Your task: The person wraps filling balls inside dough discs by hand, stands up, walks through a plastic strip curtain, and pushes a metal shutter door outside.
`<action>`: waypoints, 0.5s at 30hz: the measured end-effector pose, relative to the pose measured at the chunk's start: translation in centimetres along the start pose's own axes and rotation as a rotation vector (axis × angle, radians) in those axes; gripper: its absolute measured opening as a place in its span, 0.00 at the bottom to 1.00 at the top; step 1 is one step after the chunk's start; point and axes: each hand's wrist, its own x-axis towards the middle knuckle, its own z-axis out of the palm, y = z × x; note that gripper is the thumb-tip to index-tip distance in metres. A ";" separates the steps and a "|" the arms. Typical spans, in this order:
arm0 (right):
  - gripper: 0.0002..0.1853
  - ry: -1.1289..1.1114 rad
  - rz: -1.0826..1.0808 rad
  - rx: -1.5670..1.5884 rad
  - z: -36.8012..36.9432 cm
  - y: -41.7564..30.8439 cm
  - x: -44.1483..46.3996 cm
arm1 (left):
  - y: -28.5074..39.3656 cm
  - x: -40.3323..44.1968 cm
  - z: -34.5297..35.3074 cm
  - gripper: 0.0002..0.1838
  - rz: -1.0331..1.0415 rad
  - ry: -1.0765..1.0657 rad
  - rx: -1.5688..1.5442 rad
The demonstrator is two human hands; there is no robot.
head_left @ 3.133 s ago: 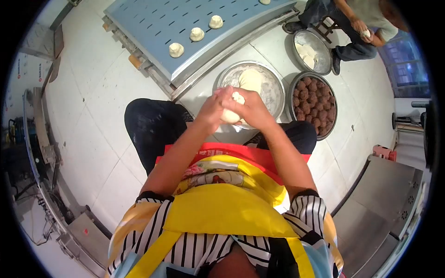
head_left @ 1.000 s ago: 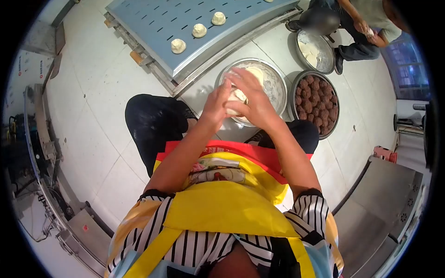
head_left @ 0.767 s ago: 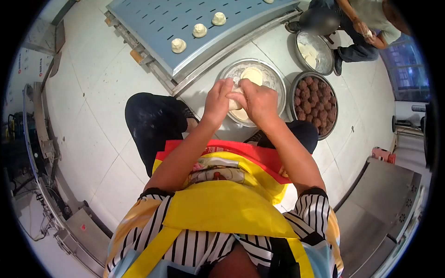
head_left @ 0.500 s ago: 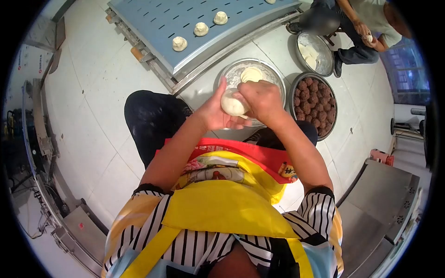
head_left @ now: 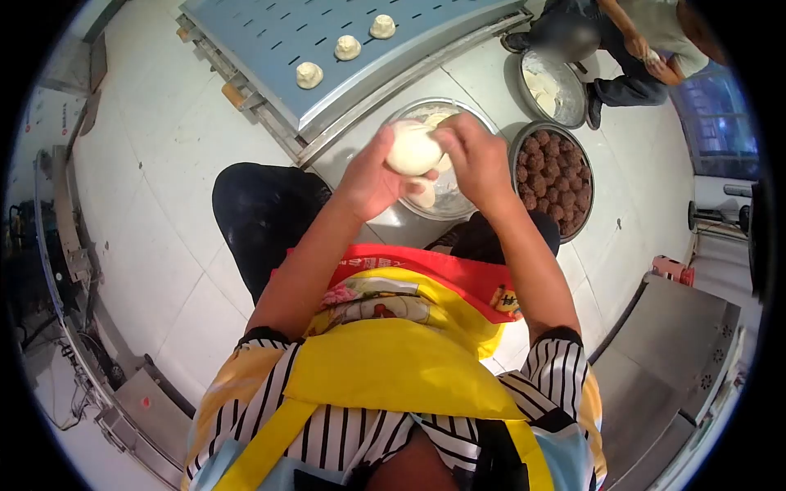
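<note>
A smooth white filled bun point(head_left: 412, 149) rests in my left hand point(head_left: 367, 180), whose fingers curl under and around it. At the bun's right edge, the thumb and fingers of my right hand point(head_left: 481, 159) are pinched against the dough. Below both hands sits a metal bowl point(head_left: 460, 206), floured inside, with flat round dough wrappers point(head_left: 440, 119) partly hidden behind my fingers. To its right stands a round pan point(head_left: 593, 192) full of dark brown filling balls point(head_left: 553, 172).
A blue slotted tray table point(head_left: 270, 49) carries several shaped buns point(head_left: 347, 47) at the far left. Another person point(head_left: 643, 61) sits at the upper right, hands on a piece of dough, beside a second bowl point(head_left: 578, 102) of wrappers. Steel equipment point(head_left: 663, 344) stands at right.
The bun has risen slightly and turned in my left hand. My right hand has shifted from over its top to its right edge. The whole view has tilted a little.
</note>
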 end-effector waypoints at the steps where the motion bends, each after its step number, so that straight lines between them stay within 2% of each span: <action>1: 0.10 0.035 0.128 0.076 0.4 0.8 -0.2 | -0.1 0.5 2.3 0.24 0.198 0.136 0.300; 2: 0.10 0.033 0.287 0.254 0.9 1.6 -0.5 | -0.5 0.5 3.4 0.25 0.387 0.278 0.595; 3: 0.10 0.036 0.445 0.433 1.5 2.4 -0.6 | -0.2 0.3 3.0 0.28 0.488 0.314 1.013; 4: 0.11 0.049 0.592 0.611 1.9 3.2 -0.2 | 0.7 0.5 2.7 0.28 0.592 0.217 1.377; 5: 0.12 0.046 0.652 0.710 2.2 3.7 -0.3 | 1.5 0.4 2.4 0.28 0.683 0.108 1.732; 6: 0.11 -0.032 0.764 0.810 2.3 4.4 -0.5 | 2.0 0.3 2.2 0.28 0.765 -0.016 2.081; 7: 0.11 -0.111 0.866 0.910 2.2 5.3 -0.3 | 2.4 0.3 2.0 0.25 0.776 -0.095 2.216; 8: 0.11 -0.190 0.969 1.012 2.2 6.1 -0.1 | 2.4 0.1 1.7 0.25 0.692 -0.126 2.209; 10: 0.12 -0.442 1.011 0.777 1.8 7.3 0.6 | 2.2 -0.2 1.4 0.25 0.526 -0.195 2.187; 12: 0.13 -0.685 1.033 0.532 0.7 8.1 1.4 | 1.5 -0.1 0.6 0.22 0.624 -0.141 2.128; 13: 0.12 -0.624 1.008 0.798 -0.9 8.3 1.8 | 1.1 0.1 0.2 0.21 0.678 -0.111 2.096; 14: 0.11 -0.470 1.009 0.903 -1.1 9.0 1.6 | 0.9 0.4 -0.1 0.20 0.740 -0.075 2.064; 15: 0.10 -0.325 1.001 1.003 -0.8 9.9 1.6 | 0.3 0.4 1.0 0.24 0.626 0.113 1.712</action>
